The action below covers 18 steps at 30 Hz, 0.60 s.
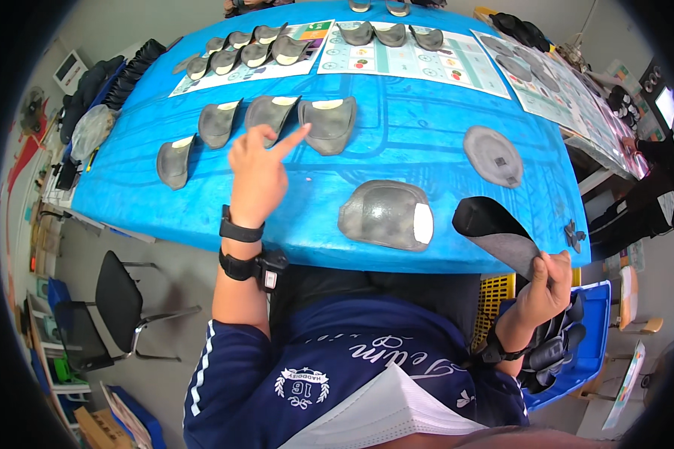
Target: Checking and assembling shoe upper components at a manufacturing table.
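My left hand (pixel 258 176) reaches over the blue-covered table with its fingers apart, holding nothing. Its outstretched finger comes up to the lower left edge of a curved grey pad (pixel 329 129) with a pale strip on top. Two similar pads, a middle one (pixel 266 114) and another (pixel 219 126), stand just beyond that hand, and a third pad (pixel 174 163) is to its left. At the near right, my right hand (pixel 547 288) pinches the lower end of a curled black-and-grey pad (pixel 498 233) above the table edge. A wider grey pad (pixel 386 213) with a white strip lies between my hands.
A flat grey oval piece (pixel 493 156) lies at the right, with small dark scraps (pixel 574 236) near the corner. Several pads rest on printed sheets (pixel 419 67) at the back. Below the right edge are a yellow basket (pixel 493 303) and a blue crate (pixel 595 329) holding dark pads.
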### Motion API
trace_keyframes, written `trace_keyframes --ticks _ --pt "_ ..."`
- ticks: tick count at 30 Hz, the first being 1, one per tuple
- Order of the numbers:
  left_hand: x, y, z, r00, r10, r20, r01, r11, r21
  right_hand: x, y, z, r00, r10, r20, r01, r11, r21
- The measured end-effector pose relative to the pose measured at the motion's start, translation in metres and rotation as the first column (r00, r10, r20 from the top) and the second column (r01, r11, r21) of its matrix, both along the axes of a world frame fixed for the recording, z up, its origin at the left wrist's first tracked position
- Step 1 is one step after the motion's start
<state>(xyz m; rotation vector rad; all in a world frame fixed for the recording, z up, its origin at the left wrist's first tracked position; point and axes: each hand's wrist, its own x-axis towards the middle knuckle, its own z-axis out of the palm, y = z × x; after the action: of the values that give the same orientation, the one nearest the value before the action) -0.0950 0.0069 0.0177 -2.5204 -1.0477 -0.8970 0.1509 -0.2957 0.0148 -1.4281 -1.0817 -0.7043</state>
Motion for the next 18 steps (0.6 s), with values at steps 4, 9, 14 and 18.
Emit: trace_keyframes --ticks 4,9,14,18 --pt "0.009 -0.011 -0.001 0.982 -0.19 0.0 0.19 0.981 -0.042 0.002 0.0 -0.004 1.0 -0.004 -0.003 0.004 1.0 -0.01" --pt "-0.001 -0.034 -0.001 0.832 -0.553 0.036 0.537 0.79 -0.295 0.004 -0.001 -0.006 0.999 0.018 -0.034 -0.019 1.0 -0.01" --pt "0.013 -0.062 0.022 0.856 -0.499 0.136 0.515 0.801 -0.306 0.003 0.002 -0.007 1.0 0.025 -0.008 -0.025 1.0 -0.01" --pt "0.037 -0.083 0.053 0.791 -0.559 0.248 0.604 0.778 -0.173 0.0 0.002 -0.005 1.0 0.022 -0.013 -0.022 1.0 -0.002"
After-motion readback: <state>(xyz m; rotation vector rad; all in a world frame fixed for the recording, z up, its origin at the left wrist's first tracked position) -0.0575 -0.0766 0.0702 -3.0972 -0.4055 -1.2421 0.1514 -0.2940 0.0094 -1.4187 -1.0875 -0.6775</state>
